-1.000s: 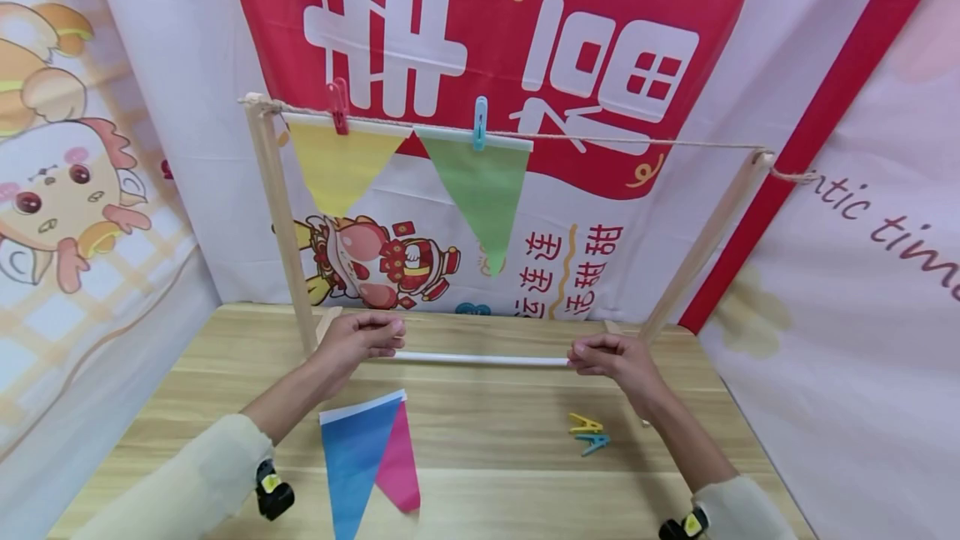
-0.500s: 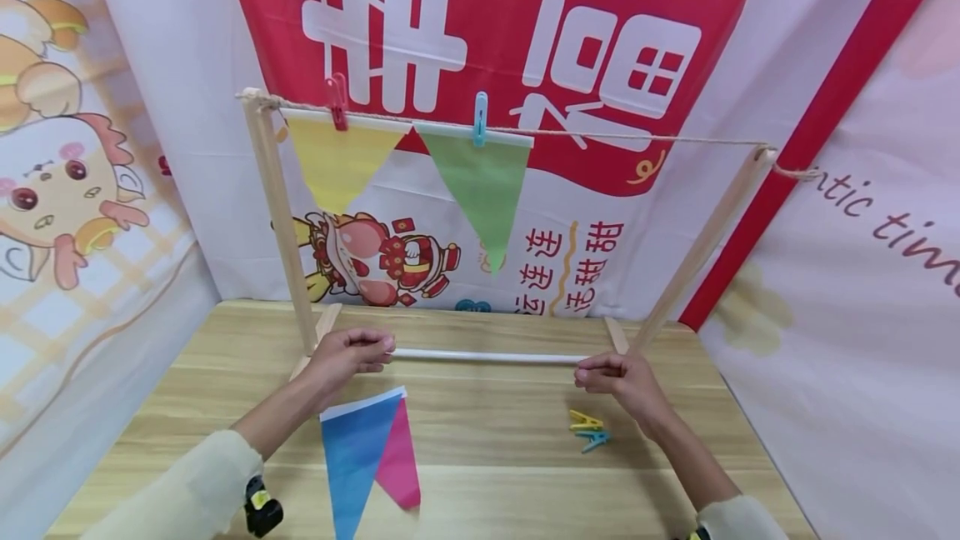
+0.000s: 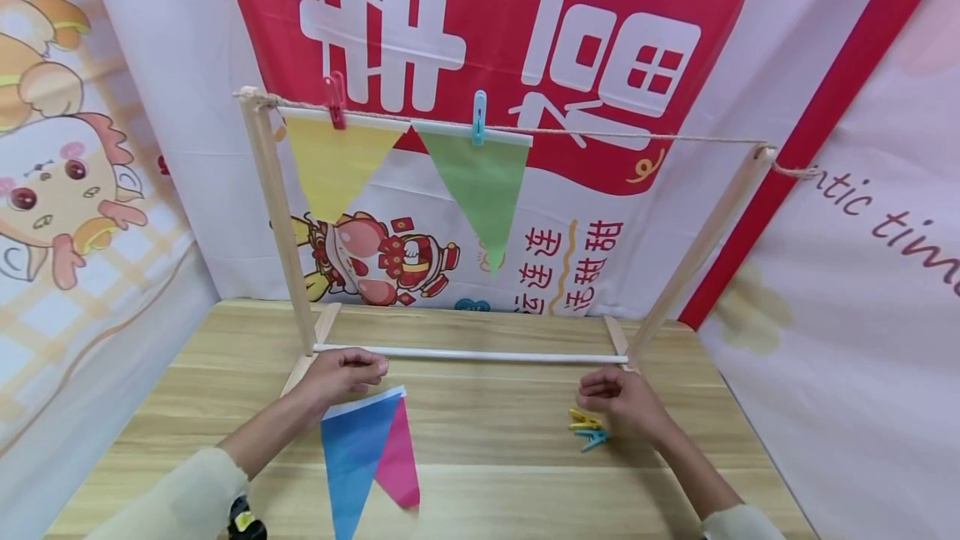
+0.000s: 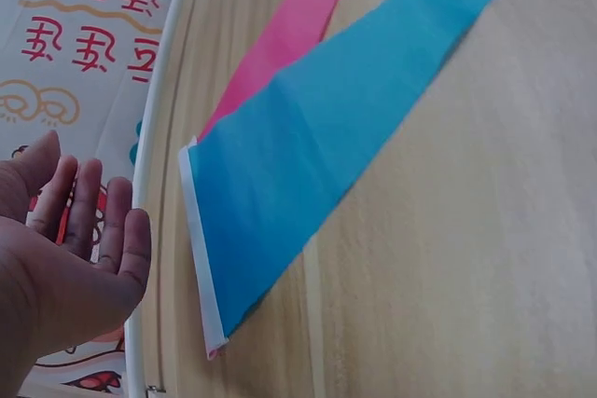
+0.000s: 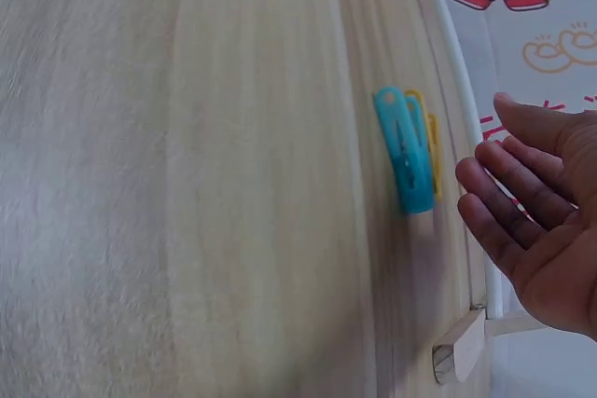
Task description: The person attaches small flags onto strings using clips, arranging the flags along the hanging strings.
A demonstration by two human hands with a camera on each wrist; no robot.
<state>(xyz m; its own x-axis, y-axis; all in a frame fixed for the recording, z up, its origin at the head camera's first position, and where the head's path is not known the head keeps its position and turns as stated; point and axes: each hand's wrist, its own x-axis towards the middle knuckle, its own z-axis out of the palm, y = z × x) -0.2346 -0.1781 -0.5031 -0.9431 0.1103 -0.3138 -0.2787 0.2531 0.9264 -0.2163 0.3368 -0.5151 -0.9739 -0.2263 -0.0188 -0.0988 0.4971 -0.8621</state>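
Note:
My left hand (image 3: 345, 375) hovers behind the blue pennant (image 3: 362, 458), its fingers relaxed around nothing in the left wrist view. A pink pennant (image 3: 400, 465) lies partly under the blue one. My right hand (image 3: 618, 398) is just behind a yellow clothespin (image 3: 584, 420) and a blue clothespin (image 3: 592, 439), apart from them with loose fingers. On the twine (image 3: 652, 137) hang a yellow pennant (image 3: 341, 165), held by a red clothespin (image 3: 335, 100), and a green pennant (image 3: 483, 190), held by a light blue clothespin (image 3: 479, 117).
Two wooden posts, a left post (image 3: 277, 223) and a right post (image 3: 697, 248), carry the twine. A white rod (image 3: 472, 354) spans between their feet. Printed cloth (image 3: 247, 190) surrounds the wooden tabletop (image 3: 510, 482) at the back and sides.
Both hands have come down from the white rod towards the front of the table; its two ends now show. My right hand is closer to the clothespins. The pennants have stayed in place.

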